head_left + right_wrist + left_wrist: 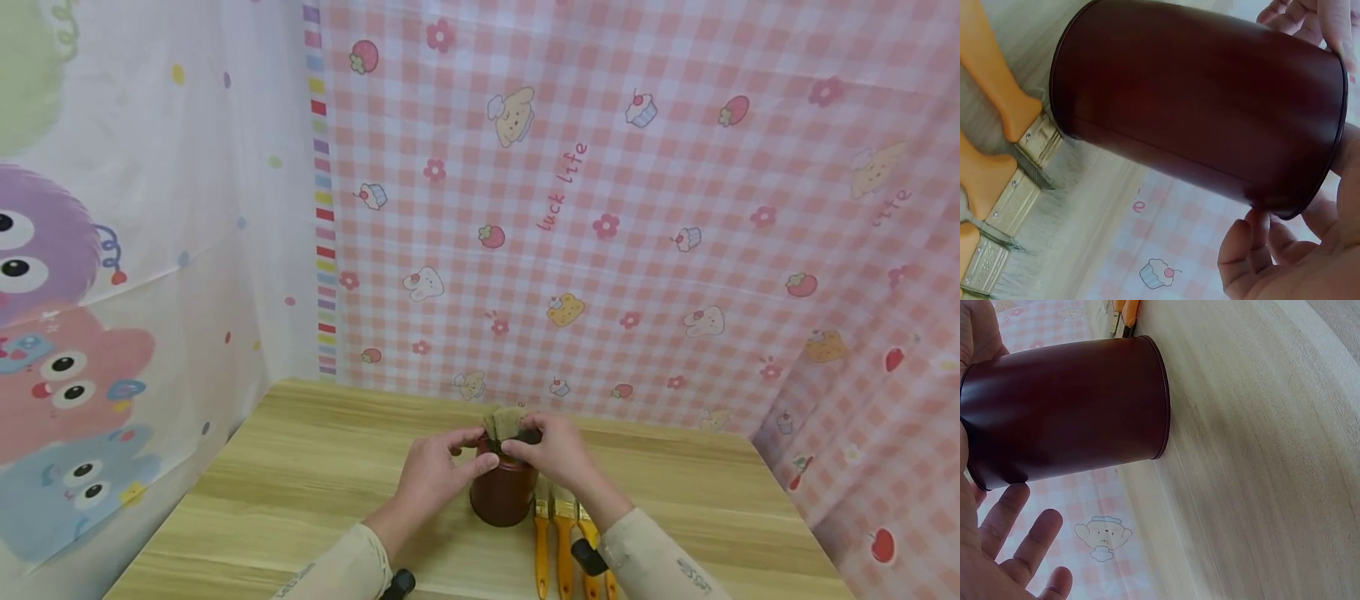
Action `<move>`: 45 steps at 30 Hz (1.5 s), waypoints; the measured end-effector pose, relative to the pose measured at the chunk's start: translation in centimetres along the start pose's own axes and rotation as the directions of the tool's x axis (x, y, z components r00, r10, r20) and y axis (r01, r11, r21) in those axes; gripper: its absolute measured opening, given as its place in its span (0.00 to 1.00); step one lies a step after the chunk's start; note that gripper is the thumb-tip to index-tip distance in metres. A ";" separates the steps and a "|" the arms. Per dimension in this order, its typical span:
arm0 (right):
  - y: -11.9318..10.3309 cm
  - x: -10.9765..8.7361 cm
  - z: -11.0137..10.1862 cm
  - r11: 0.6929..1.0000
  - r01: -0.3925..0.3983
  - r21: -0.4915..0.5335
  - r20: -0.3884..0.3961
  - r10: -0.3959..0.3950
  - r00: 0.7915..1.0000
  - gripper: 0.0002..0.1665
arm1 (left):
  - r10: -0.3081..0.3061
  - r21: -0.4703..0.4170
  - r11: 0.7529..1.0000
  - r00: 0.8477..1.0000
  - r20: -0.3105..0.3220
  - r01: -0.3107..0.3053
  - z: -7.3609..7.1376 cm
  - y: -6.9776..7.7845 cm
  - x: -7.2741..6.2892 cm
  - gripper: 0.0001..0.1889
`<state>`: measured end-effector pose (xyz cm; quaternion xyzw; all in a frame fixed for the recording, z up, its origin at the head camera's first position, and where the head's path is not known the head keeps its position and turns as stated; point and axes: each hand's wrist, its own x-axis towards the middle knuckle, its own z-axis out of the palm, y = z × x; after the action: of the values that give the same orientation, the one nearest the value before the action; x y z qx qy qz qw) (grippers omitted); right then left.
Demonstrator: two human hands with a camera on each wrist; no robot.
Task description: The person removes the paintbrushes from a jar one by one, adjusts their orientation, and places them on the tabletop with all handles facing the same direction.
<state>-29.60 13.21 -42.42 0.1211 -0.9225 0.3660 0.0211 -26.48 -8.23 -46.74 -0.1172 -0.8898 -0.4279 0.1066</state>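
Observation:
A dark reddish-brown cylindrical container stands on the wooden table between both hands. From its top sticks up a beige-olive folded piece, whose kind cannot be made out. My left hand holds the rim on the left, thumb at the front and index finger farther back; in the left wrist view its other fingers spread beside the wall. On the opposite side my right hand grips the rim, with its thumb at the front edge and fingertips against the wall. The container's inside is hidden.
Several paintbrushes with orange handles lie side by side just right of the container, pale bristles pointing away from me. Patterned cloth hangs behind the table and along both sides.

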 end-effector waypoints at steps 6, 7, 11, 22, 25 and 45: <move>-0.3 -0.2 0.2 0.997 0.070 -0.033 -0.035 -0.071 0.997 0.15 | 0.003 0.002 1.000 1.000 0.011 -0.003 0.0 0.1 0.1 0.30; -0.3 -0.2 0.2 0.996 0.078 -0.037 -0.032 -0.080 0.996 0.16 | 0.002 0.002 1.000 1.000 0.010 -0.002 0.0 0.2 0.1 0.30; -0.3 -0.2 0.0 0.998 0.064 -0.012 0.004 -0.064 0.998 0.17 | 0.001 0.003 1.000 1.000 0.002 -0.001 -0.1 0.2 0.0 0.29; -0.5 -0.2 -2.0 0.979 0.059 0.197 -0.026 -0.055 0.998 0.12 | 0.011 -0.011 1.000 1.000 -0.014 -0.011 -0.1 0.0 0.0 0.29; -0.9 -0.1 -2.9 0.965 0.057 0.254 -0.065 -0.042 0.997 0.09 | 0.015 -0.010 1.000 1.000 -0.023 -0.015 -0.1 0.1 0.1 0.28; 1.2 -1.5 -10.2 0.924 0.080 0.373 -0.347 0.059 0.936 0.35 | -0.004 -0.019 1.000 1.000 -0.022 0.004 0.2 0.0 0.0 0.30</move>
<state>-28.93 21.33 -35.97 0.0607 -0.8143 0.5537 0.1636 -26.49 -8.05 -46.82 -0.1117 -0.8848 -0.4377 0.1143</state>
